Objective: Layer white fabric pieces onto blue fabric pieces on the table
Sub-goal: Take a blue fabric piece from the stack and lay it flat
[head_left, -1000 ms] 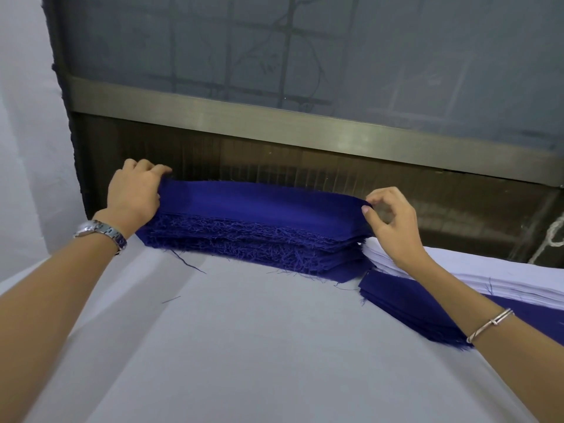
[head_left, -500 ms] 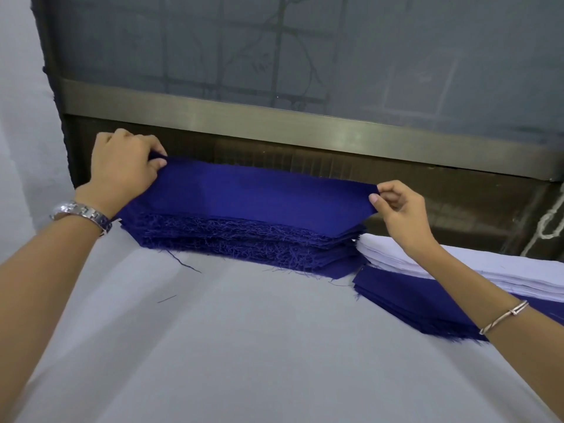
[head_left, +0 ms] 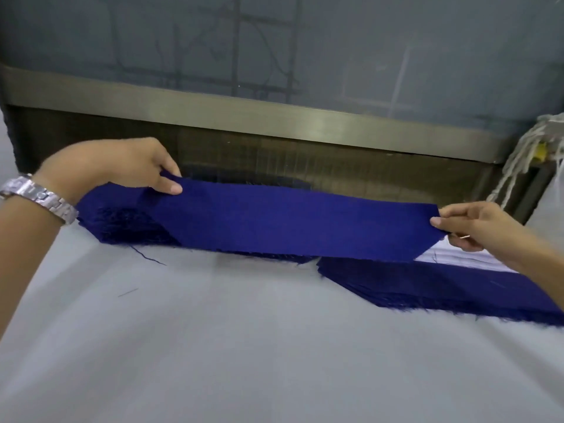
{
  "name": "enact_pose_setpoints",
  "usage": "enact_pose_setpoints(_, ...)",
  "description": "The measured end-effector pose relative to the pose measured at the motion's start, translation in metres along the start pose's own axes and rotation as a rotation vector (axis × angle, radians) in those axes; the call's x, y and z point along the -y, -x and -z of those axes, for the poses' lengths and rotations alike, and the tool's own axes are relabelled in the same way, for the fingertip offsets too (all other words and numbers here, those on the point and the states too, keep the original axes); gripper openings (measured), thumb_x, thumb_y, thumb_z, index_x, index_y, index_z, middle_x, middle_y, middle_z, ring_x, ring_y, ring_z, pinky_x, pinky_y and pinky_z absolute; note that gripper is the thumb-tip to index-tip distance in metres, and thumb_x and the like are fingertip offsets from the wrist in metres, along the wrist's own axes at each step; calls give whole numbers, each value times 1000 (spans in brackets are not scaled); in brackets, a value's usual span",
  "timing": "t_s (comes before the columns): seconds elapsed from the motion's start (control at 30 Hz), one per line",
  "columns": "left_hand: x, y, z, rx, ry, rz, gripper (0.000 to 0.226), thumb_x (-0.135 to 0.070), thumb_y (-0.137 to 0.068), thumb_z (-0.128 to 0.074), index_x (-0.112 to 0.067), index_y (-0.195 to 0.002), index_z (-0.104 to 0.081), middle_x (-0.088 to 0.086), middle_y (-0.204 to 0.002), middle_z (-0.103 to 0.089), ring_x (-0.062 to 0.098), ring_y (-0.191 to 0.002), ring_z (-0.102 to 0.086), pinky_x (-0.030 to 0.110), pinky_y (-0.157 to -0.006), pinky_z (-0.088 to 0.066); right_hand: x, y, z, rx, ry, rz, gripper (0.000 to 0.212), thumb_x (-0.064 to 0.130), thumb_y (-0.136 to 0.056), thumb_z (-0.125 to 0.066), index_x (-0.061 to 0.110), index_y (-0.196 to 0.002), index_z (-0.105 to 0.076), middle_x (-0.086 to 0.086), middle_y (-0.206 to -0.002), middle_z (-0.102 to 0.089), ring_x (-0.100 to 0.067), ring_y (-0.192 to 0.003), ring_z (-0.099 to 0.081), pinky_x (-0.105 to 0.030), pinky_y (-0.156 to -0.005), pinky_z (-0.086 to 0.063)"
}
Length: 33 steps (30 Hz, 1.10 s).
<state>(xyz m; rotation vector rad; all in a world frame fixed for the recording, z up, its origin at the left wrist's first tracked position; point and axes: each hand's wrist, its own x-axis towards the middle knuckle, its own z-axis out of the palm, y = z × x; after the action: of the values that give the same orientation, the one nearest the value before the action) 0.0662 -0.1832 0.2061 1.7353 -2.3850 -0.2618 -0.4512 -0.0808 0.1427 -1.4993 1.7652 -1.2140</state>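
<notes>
Two pinch grips carry one blue piece [head_left: 290,227] slung between them, so most of the risk sits in the grips. At left, the left hand [head_left: 122,166] pinches the far-left corner, thumb on top and fingers underneath. Just below it is the left blue stack [head_left: 128,224] with a frayed near edge; a sagging or dragged piece could snag those threads and pull a second layer off or skew the pile. Mid-span the piece hangs clear of the table [head_left: 244,346], slightly slack, so uneven tension would likely crease or twist it before it lands. At right, the right hand [head_left: 476,227] pinches the tapered tip between thumb and fingers. That's a small hold on an angled corner, so a slip there looks the likeliest failure, dropping that end across the white stack [head_left: 464,259] and the right blue stack [head_left: 442,288]. Long axis runs left-right, roughly parallel to the table's far edge. The piece is near flat, and the tapered tip points right.
</notes>
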Motion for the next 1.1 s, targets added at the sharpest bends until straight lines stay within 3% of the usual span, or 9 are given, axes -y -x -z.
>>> enact_pose_setpoints(0.07, -17, 5, -6, 127, -21, -61, 14, -26, -94, -62, -26, -104, -72, -7, -103, -70, 13, -102, -62, 37, -98, -43, -17, 15, 25, 103, 118, -100, 21, 30, -69, -79, 14, -81, -76, -12, -64, -57, -12, -43, -40, -18, -38, -33)
enact_pose_setpoints(0.2, -53, 12, -23, 381, -82, -134, 14, -34, -92, -63, -29, -97, -74, -10, -91, -76, 15, -93, -69, 34, -95, -50, -51, 38, 66, 350, 183, -233, 59, 39, -66, -92, -6, -87, -62, -13, -60, -42, -14, -41, -28, -18, -38, -28)
enact_pose_setpoints(0.33, -73, 11, -49, 584, -122, -142, 18, -42, -90, -65, -27, -93, -75, -2, -90, -77, 9, -79, -65, 24, -78, -48, -73, 51, 90, 518, 215, -302, 54, 35, -73, -91, -3, -78, -54, -16, -61, -35, -15, -42, -25, -16, -43, -39)
enact_pose_setpoints(0.43, -82, 5, -70, 666, -154, -148, 19, -44, -91, -65, -27, -86, -72, 0, -78, -71, 3, -68, -56, 17, -65, -42, -76, 59, 96, 612, 294, -336, 43, 35, -77, -88, 13, -69, -52, -11, -59, -33, -15, -45, -28, -14, -45, -35)
enact_pose_setpoints(0.5, -86, 1, -83, 695, -170, -159, 22, -44, -92, -64, -26, -79, -68, -12, -65, -66, 2, -62, -55, 14, -59, -39, -74, 62, 96, 640, 326, -366, 39, 29, -79, -87, 21, -63, -52, -6, -57, -35, -11, -46, -36, -14, -47, -32)
enact_pose_setpoints(0.6, -89, -1, -97, 711, -174, -179, 28, -47, -91, -65, -24, -76, -64, -16, -60, -65, 1, -61, -56, 7, -58, -38, -74, 65, 96, 669, 366, -387, 36, 23, -82, -82, 22, -61, -53, -2, -55, -44, -8, -47, -47, -17, -50, -28)
enact_pose_setpoints(0.77, -88, -4, -109, 685, -180, -203, 34, -55, -88, -65, -22, -81, -65, -7, -66, -65, 1, -59, -54, 13, -64, -39, -71, 69, 102, 674, 417, -407, 36, 18, -86, -78, 16, -65, -48, 0, -54, -44, -11, -47, -41, -23, -55, -27)
enact_pose_setpoints(0.93, -89, -7, -118, 662, -222, -197, 48, -59, -86, -64, -12, -93, -69, -10, -58, -63, 0, -55, -52, 16, -67, -40, -70, 71, 101, 690, 492, -429, 36, 18, -88, -76, 17, -64, -49, 3, -52, -51, -13, -48, -35, -23, -56, -29)
enact_pose_setpoints(1.1, -94, -3, -119, 585, -336, -166, 46, -64, -82, -65, -22, -67, -56, -13, -50, -62, -2, -49, -52, 15, -65, -42, -72, 69, 97, 705, 524, -458, 36, 16, -88, -76, 16, -65, -49, 3, -51, -46, -12, -49, -41, -24, -58, -32)
